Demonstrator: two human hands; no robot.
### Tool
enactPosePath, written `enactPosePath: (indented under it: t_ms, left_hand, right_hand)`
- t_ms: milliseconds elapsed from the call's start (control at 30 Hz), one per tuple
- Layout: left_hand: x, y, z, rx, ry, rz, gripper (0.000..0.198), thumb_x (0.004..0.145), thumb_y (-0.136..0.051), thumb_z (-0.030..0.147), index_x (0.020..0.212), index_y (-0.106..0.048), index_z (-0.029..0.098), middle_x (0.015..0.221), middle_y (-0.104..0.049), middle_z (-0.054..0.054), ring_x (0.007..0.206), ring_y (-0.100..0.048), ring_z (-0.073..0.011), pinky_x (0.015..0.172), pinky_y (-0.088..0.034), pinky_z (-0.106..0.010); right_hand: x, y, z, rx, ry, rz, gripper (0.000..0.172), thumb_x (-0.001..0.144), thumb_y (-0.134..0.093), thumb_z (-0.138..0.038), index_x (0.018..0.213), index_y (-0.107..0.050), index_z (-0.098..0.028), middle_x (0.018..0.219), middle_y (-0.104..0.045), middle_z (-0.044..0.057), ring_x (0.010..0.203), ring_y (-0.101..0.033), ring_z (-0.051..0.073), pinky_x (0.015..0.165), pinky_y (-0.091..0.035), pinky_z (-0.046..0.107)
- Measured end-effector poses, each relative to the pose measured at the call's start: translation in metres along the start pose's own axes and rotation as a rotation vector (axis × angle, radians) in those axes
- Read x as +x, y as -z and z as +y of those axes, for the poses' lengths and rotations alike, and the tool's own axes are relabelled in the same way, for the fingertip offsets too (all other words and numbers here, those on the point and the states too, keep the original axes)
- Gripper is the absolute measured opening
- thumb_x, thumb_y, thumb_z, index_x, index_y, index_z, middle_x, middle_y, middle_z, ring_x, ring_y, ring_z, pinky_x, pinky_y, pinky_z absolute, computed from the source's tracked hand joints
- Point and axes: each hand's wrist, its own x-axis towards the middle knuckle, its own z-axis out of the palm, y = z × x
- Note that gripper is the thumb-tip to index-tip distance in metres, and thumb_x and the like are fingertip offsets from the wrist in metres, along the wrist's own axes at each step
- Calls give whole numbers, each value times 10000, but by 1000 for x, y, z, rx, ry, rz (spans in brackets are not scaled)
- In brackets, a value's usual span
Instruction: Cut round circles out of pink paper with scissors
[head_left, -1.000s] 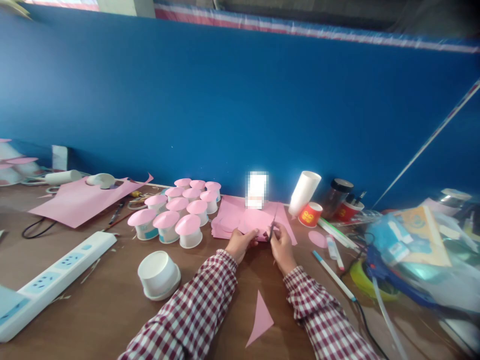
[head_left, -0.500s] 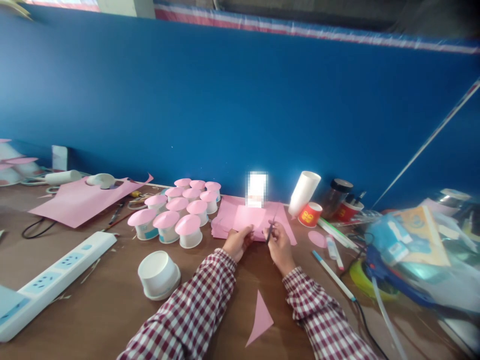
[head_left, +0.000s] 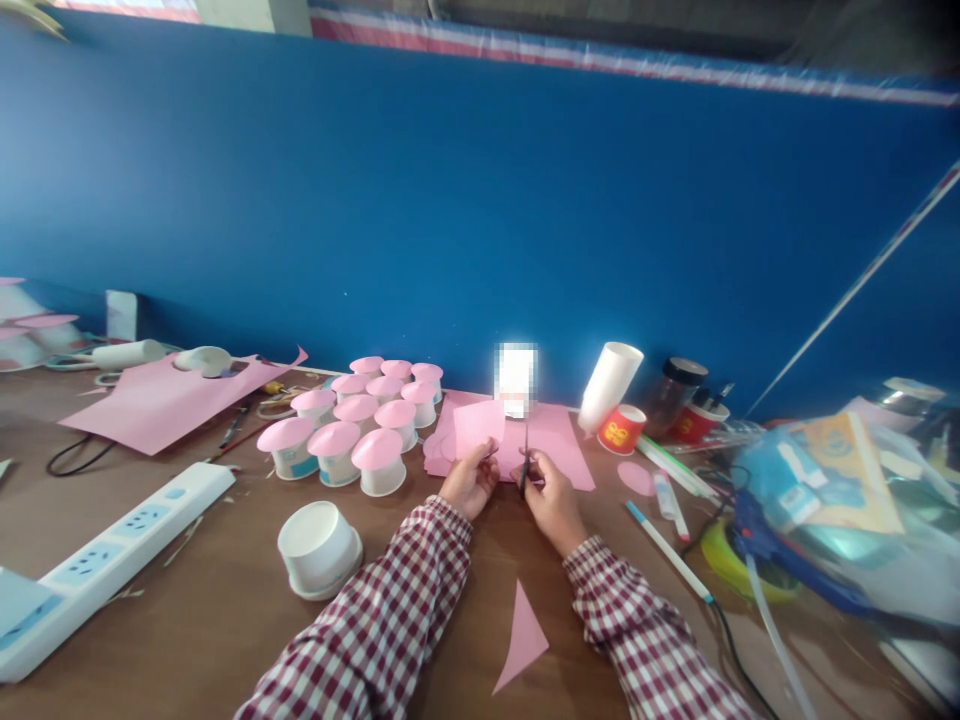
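Note:
My left hand (head_left: 469, 482) pinches a pink paper piece (head_left: 477, 426) and holds it upright above the brown table (head_left: 210, 610). My right hand (head_left: 551, 497) is closed around small dark scissors (head_left: 524, 462), whose blades point up beside the paper's right edge. Under both hands lies a stack of pink paper sheets (head_left: 559, 450). A cut pink triangle scrap (head_left: 522, 636) lies between my checked sleeves.
Several white cups with pink cone tops (head_left: 352, 422) stand to the left, an upturned white cup (head_left: 319, 548) nearer. A white power strip (head_left: 97, 565), a large pink sheet (head_left: 161, 395), a white roll (head_left: 609, 386), red cups (head_left: 621, 428), pens (head_left: 667, 550) and a plastic bag (head_left: 832, 500) surround them.
The pink piece has been turned and raised to the left in my left hand. My right hand and the scissors shifted slightly left, blades now more upright.

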Motion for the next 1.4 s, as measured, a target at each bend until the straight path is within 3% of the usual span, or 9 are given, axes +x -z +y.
enactPosePath:
  t_ms: [300, 700, 1400]
  left_hand:
    - [-1, 0, 2, -47, 33, -18, 31, 771, -630, 110, 790, -606, 105, 692, -587, -2, 461, -488, -19, 405, -435, -104]
    - [-2, 0, 2, -36, 32, -59, 31, 780, -630, 124, 785, -608, 103, 605, -536, 5, 484, -503, -30, 435, -433, -90]
    - [-6, -4, 3, 60, 48, 28, 56, 791, -597, 119, 735, -593, 110, 554, -539, 9, 436, -505, -42, 428, -434, -122]
  right_hand:
    - [-2, 1, -8, -29, -1, -47, 370, 779, -610, -309, 1128, -564, -194, 990, -668, 85, 855, -635, 228, 687, -532, 310]
    - [-3, 0, -16, -1, 35, -118, 336, 782, -608, -288, 1112, -615, -220, 901, -702, 49, 778, -660, 211, 721, -529, 314]
    - [-3, 3, -22, -102, 100, -205, 373, 783, -591, -264, 1155, -604, -248, 992, -698, 46, 880, -643, 232, 765, -507, 335]
